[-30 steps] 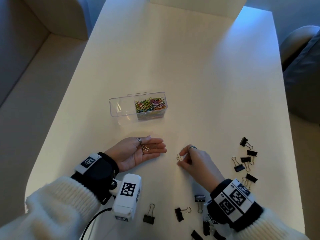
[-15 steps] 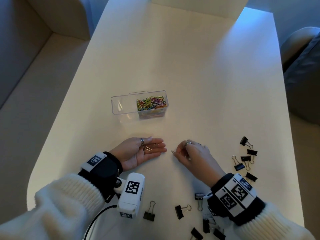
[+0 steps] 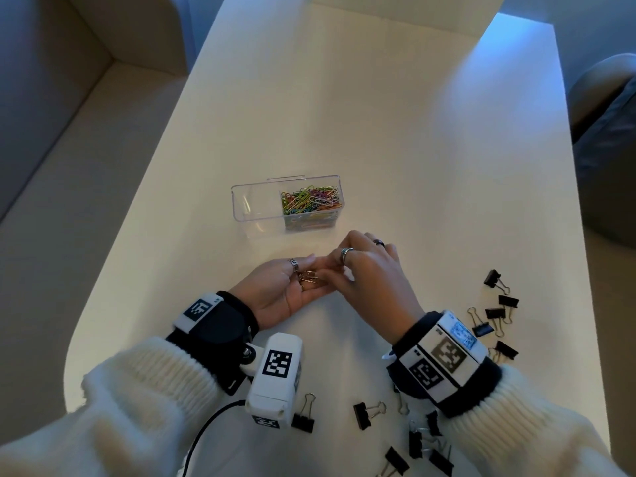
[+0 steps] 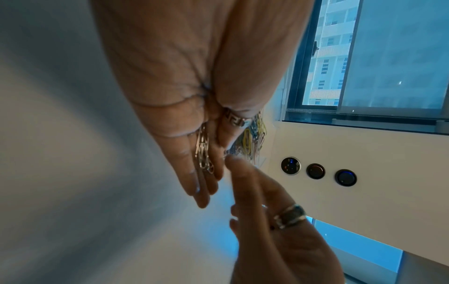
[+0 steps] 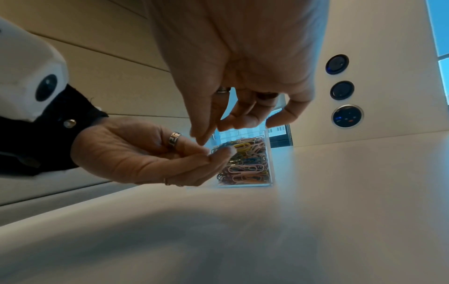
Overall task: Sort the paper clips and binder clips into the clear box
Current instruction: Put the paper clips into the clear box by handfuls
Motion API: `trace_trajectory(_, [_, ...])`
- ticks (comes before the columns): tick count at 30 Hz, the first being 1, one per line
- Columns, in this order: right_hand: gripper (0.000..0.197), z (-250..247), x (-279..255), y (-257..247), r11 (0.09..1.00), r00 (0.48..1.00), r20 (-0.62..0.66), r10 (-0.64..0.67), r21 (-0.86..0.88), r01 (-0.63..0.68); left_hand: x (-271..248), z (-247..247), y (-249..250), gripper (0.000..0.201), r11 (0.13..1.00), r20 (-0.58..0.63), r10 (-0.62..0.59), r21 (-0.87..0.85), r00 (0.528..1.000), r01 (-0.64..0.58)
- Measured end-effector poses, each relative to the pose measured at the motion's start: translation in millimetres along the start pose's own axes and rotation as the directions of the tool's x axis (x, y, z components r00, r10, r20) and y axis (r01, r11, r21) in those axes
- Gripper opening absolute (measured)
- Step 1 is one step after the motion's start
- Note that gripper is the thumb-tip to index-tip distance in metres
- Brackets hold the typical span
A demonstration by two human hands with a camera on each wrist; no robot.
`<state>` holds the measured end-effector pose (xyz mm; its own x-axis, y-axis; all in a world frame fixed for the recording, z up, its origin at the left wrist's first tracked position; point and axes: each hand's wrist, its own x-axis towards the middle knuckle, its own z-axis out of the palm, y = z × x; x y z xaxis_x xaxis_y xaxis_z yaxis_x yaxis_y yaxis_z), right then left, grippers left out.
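Several paper clips (image 3: pixel 307 277) on flat left fingers (image 3: pixel 311 295)

a cream-white desk (image 3: pixel 395 108) with rounded near corners carries everything. a clear box (image 3: pixel 256 204) stands near its middle, toward the left edge; its right compartment holds coloured paper clips (image 3: pixel 311 201), its left compartment shows none. black binder clips (image 3: pixel 495 313) lie loose along the right edge, and more binder clips (image 3: pixel 364 413) are scattered along the near edge.
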<state>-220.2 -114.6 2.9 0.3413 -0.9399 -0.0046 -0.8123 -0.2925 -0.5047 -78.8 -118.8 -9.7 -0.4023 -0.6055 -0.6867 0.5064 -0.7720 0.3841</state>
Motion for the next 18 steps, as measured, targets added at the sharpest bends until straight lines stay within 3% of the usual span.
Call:
trace_trajectory(5, [0.035,-21.0,17.8,2.5,0.984,0.970,-0.232,0.073,0.175,-0.032,-8.4,-5.4,6.3,0.032,0.999,-0.057,0.020,0.044,0.998,-0.018])
trace_trajectory(7, [0.052,-29.5,32.7,7.5,0.989,0.979,-0.178,0.096,0.131,-0.073,-13.5,-6.8,11.1,0.032,0.998,-0.061,0.046,0.045,0.997,-0.043])
trace_trajectory(10, [0.081,-32.8,58.5,12.5,0.997,0.996,0.040,0.075,0.002,-0.075,-20.0,-2.7,23.8,0.032,0.992,-0.061,0.114,0.057,0.992,-0.110])
trace_trajectory(13, [0.072,-28.7,75.1,13.5,0.998,0.984,0.168,0.058,-0.042,-0.052,-20.2,8.5,45.4,0.031,0.981,-0.061,0.191,0.033,0.980,-0.189])
trace_trajectory(18, [0.054,-27.6,79.4,13.1,0.995,0.990,0.122,0.074,-0.076,-0.065,-12.4,23.0,77.1,0.025,0.956,-0.121,0.293,0.042,0.948,-0.290])
